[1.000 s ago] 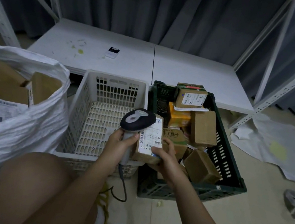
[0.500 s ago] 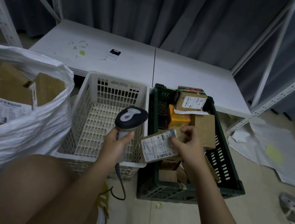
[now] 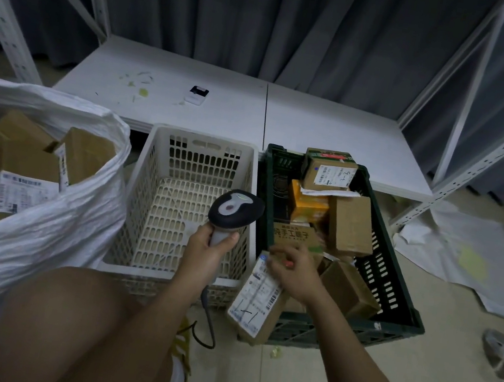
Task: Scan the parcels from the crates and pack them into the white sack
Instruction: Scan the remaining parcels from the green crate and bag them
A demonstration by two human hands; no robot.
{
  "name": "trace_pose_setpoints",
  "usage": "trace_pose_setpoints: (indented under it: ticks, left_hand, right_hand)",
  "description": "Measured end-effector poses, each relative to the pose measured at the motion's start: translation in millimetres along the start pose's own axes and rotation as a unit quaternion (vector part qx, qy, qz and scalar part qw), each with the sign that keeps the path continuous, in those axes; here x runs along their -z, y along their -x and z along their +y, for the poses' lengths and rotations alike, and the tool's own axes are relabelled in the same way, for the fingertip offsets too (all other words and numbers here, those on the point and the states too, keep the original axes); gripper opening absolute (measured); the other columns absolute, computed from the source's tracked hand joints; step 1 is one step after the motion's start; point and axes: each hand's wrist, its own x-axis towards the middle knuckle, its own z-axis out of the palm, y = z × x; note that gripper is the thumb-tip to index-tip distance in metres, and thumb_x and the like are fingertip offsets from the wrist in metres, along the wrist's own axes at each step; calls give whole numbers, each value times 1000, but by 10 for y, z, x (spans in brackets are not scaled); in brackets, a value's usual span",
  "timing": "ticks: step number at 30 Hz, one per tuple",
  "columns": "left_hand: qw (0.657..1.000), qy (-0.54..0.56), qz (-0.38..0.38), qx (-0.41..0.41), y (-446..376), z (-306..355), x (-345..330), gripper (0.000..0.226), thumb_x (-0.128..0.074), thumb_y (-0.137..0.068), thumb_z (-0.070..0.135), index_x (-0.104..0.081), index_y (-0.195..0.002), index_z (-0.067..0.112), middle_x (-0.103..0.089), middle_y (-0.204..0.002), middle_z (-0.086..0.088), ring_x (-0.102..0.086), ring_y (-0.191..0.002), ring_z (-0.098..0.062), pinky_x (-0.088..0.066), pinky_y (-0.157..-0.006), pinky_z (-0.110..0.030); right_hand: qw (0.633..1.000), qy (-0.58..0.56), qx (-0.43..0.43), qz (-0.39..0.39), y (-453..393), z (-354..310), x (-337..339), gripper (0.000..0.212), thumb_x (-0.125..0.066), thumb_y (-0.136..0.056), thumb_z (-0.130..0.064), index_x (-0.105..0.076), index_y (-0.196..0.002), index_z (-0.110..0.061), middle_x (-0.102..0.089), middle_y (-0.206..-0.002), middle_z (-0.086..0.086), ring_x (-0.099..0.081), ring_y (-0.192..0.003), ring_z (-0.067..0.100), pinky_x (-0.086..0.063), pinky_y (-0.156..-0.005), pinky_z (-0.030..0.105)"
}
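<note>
My left hand [image 3: 205,254] grips the handle of a grey and black barcode scanner [image 3: 235,209], held above the near right corner of the white crate [image 3: 163,274], which has nothing in it. My right hand [image 3: 295,273] pinches the top edge of a small cardboard parcel [image 3: 258,302] with a white label. The parcel hangs tilted over the near left corner of the dark green crate [image 3: 388,327]. That crate holds several more parcels [image 3: 351,224]. At the left stands the open white sack [image 3: 35,241] with several boxes [image 3: 25,159] inside.
A low white shelf board [image 3: 337,128] runs behind the crates, with a small device [image 3: 197,95] on it. Metal rack uprights [image 3: 496,158] rise at both sides. Crumpled paper [image 3: 472,261] lies on the floor at the right. My bare knee [image 3: 61,325] is at the bottom left.
My right hand has turned the labelled parcel away from the scanner and lowered it toward the near left corner of the green crate. The scanner has stayed almost still.
</note>
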Motion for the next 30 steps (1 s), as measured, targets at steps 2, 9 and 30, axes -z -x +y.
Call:
trace_pose_setpoints:
  ticks: [2,9,30]
  left_hand:
    - [1000,-7,-10,6,-3,-14,-16,24,-63,-91,17,-58,-113,23,-64,-101,9,-60,-92,-7,-45,-70,-20]
    - [997,-28,-13,70,-11,-211,-106,21,-63,-91,17,-60,-113,16,-66,-95,6,-62,-83,-7,-45,-60,-18]
    - [982,-71,-34,171,-121,-543,-164,29,-63,-91,23,-62,-117,9,-67,-107,-10,-63,-99,-25,-50,-91,-40]
  right_hand:
    - [999,-1,6,45,30,83,-64,28,-67,-90,-35,-65,-114,-21,-51,-119,2,-54,-109,17,-47,-89,30]
    - [989,-83,-6,126,-125,21,-181,27,-69,-88,-33,-65,-102,-11,-62,-104,8,-62,-95,23,-53,-80,36]
    - [983,-21,-147,110,617,113,-699,83,-61,-79,-66,-30,-146,-30,-43,-144,6,-17,-139,26,-9,-112,46]
